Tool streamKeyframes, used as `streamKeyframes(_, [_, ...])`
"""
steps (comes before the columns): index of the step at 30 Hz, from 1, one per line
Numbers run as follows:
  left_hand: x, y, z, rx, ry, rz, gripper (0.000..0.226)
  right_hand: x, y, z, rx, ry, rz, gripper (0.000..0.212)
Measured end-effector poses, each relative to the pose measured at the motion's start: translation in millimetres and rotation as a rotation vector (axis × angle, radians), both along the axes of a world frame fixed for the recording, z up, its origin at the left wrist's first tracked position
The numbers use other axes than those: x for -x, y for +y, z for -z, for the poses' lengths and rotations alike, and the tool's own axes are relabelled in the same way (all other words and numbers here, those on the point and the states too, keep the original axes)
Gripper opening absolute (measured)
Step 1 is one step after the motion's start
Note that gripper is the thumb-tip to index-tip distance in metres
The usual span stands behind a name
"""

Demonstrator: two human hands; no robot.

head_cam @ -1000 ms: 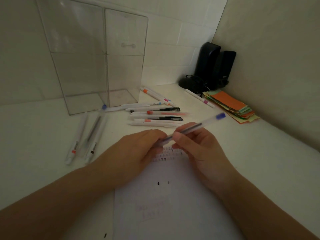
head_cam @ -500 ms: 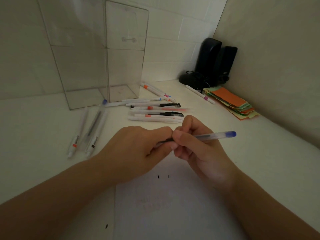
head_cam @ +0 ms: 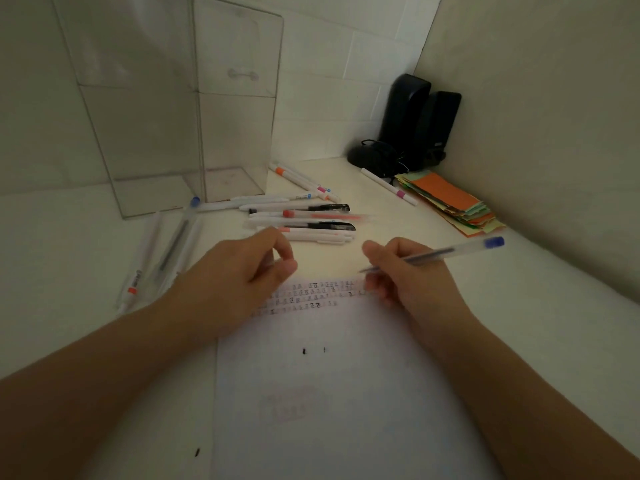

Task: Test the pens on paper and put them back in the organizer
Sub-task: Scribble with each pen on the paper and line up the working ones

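1. Dim white desk (head_cam: pixel 519 306) in a corner, clear organizer (head_cam: pixel 166 116) at the back.
2. Hands now parted: left hand (head_cam: pixel 239 275) pinching what seems the pulled-off cap, hardly visible.
3. Right hand (head_cam: pixel 405 271) gripping blue pen (head_cam: pixel 436 254), tip bare above paper (head_cam: pixel 346 393); probably ready for testing.

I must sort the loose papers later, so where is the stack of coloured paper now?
The coloured paper lies far right on the desk against the wall, in front of the black speakers, with one white pen just to its left.
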State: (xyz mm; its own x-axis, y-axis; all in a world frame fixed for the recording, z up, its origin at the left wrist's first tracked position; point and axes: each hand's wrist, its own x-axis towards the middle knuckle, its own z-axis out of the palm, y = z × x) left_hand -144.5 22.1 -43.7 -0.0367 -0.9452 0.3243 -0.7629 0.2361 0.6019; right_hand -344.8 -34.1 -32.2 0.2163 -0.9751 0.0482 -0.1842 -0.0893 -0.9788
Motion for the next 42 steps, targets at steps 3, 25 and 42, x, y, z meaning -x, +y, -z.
streamKeyframes(3, [2,0,1,-0.060,-0.045,0.045,0.012,-8,3,3,0.089,0.200,-0.027,0.025])
streamKeyframes(25, [0,-2,5,-0.079,-0.116,0.054,0.010,-16,2,16,0.272,0.362,-0.084,0.036])
streamKeyframes(42, [3,6,-1,-0.064,-0.021,0.170,0.017,-10,4,8,0.196,0.122,-0.002,0.032])
